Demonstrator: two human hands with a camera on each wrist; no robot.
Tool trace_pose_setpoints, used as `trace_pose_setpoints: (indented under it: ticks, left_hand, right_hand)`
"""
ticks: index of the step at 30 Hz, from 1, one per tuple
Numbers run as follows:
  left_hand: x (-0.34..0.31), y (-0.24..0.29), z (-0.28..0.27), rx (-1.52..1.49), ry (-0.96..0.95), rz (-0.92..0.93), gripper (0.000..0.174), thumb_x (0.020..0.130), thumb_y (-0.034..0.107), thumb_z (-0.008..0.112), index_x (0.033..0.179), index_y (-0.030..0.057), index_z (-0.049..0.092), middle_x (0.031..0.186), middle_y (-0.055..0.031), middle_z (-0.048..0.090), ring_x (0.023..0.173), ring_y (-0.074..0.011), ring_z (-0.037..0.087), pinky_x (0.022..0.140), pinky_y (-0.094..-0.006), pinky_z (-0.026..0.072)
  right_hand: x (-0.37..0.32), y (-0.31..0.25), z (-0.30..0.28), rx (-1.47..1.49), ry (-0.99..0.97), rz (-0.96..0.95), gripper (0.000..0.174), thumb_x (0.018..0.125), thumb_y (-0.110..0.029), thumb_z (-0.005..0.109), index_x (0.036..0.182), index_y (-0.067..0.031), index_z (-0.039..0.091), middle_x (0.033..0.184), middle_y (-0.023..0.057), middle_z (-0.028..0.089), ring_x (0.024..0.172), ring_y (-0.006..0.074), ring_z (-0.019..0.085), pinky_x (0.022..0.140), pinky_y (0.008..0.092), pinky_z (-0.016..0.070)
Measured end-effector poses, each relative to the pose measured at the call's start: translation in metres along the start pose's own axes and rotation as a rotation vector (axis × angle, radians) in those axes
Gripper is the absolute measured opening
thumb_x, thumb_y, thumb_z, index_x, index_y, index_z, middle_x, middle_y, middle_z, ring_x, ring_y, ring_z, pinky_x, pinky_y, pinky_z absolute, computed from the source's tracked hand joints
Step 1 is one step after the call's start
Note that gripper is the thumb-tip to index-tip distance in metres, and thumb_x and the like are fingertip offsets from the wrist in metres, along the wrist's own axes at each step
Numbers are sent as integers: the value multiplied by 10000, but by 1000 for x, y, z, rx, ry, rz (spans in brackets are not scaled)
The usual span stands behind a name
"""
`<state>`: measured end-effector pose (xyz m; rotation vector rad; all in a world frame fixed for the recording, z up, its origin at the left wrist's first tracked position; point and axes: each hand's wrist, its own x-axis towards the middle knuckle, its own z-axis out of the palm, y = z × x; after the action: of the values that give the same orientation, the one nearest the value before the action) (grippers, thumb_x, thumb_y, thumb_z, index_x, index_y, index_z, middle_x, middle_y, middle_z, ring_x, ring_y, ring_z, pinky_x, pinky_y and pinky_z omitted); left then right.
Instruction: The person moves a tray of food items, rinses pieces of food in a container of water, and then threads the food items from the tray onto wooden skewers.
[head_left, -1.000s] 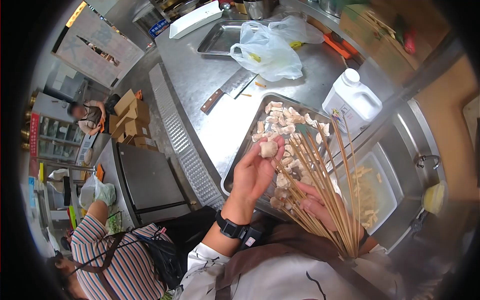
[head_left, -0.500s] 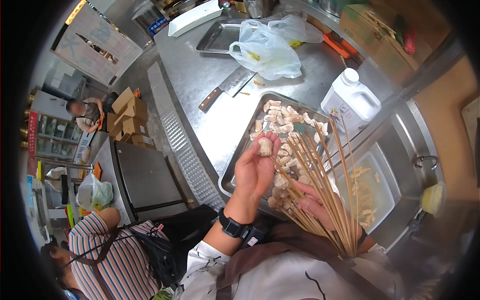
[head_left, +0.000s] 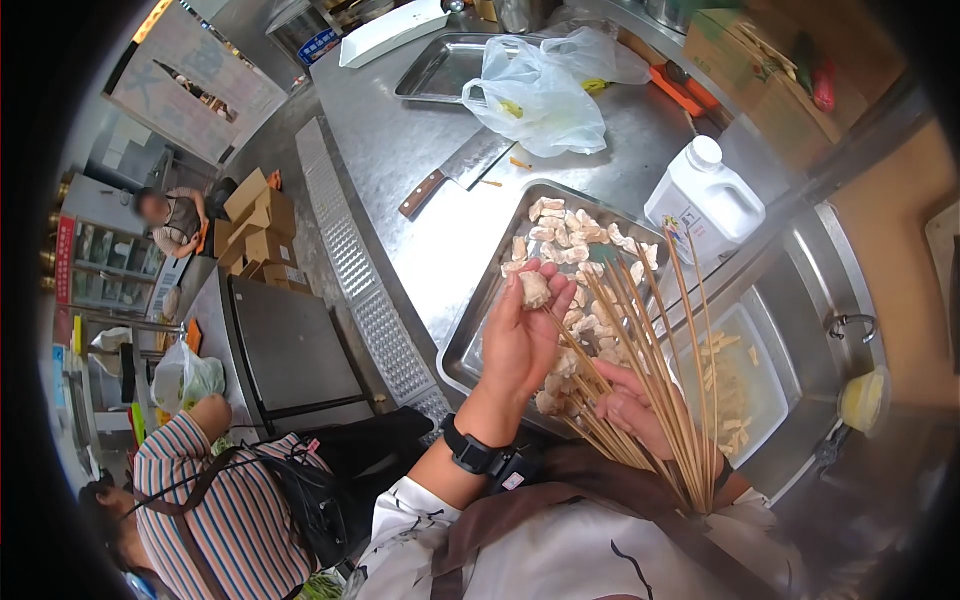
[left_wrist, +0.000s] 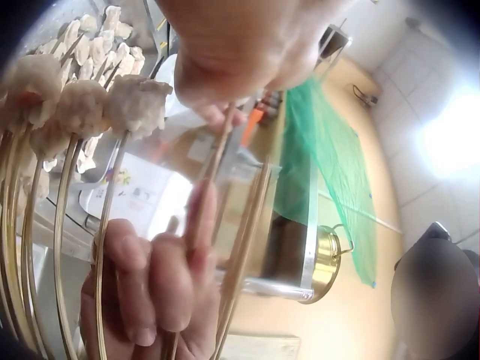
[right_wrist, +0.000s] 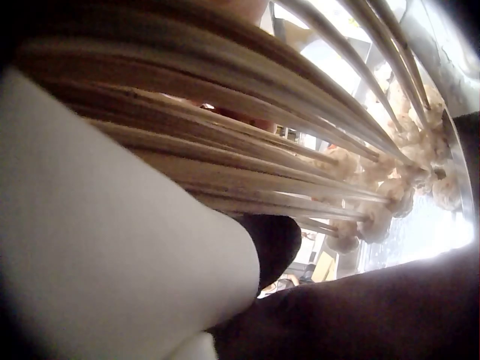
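In the head view my left hand [head_left: 525,335] holds a pale, wrinkled dumpling-like piece [head_left: 535,290] between thumb and fingers at the tip of a bamboo skewer. My right hand [head_left: 640,410] grips a fanned bundle of bamboo skewers [head_left: 670,400]. Several skewers in the left wrist view carry pale dumpling-like pieces [left_wrist: 139,105] at their ends. There, the right hand [left_wrist: 161,292] curls its fingers round a skewer beneath the left hand [left_wrist: 240,52]. Below both hands, a metal tray [head_left: 455,370] holds many loose pale pieces [head_left: 565,235].
A cleaver [head_left: 455,175] lies on the steel counter beyond the tray, near plastic bags [head_left: 540,100] and another metal tray [head_left: 430,75]. To the right are a white jug [head_left: 705,195] and a sink [head_left: 790,450] holding a tub of cut strips. Two people [head_left: 225,500] are at the left.
My left hand keeps the pale piece at the skewer's tip; its fingers curl further round it, and the piece has turned slightly. My right hand holds the bundle in nearly the same place.
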<state>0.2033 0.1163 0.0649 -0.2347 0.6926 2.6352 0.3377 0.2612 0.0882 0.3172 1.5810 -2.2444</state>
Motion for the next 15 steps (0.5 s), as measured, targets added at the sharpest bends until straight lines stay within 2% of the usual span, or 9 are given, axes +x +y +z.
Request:
trace_pose_setpoints:
  ticks: [3, 8, 12, 15]
  left_hand:
    - [-2, 0, 5, 8, 10, -25, 246, 970, 237, 393, 1089, 33, 461, 1038, -101, 536, 941, -187, 549, 936, -351, 441]
    - [-4, -3, 2, 60, -174, -38, 211, 952, 217, 430, 1078, 50, 459, 988, -64, 522, 903, -170, 513, 943, -373, 417]
    - [-11, -8, 8, 98, -154, -26, 219, 948, 225, 448, 1088, 58, 463, 971, -57, 512, 890, -174, 515, 951, -412, 403]
    - [-17, -12, 10, 98, -154, -51, 224, 947, 232, 450, 1093, 63, 456, 980, -57, 510, 896, -176, 519, 966, -420, 387]
  right_hand:
    - [2, 11, -3, 19, -31, -79, 438, 940, -107, 419, 1366, -37, 346, 850, 53, 555, 613, 39, 363, 546, 169, 304]
    - [2, 11, -3, 114, -49, -65, 443, 949, -140, 401, 1381, -72, 327, 856, 93, 550, 596, 52, 346, 556, 173, 311]
    - [2, 6, -2, 160, -41, -68, 451, 945, -140, 406, 1384, -77, 321, 854, 107, 548, 606, 55, 351, 565, 174, 316]
    - [2, 4, -2, 86, -28, -66, 447, 944, -140, 407, 1376, -55, 326, 852, 108, 549, 611, 56, 357, 574, 175, 320]
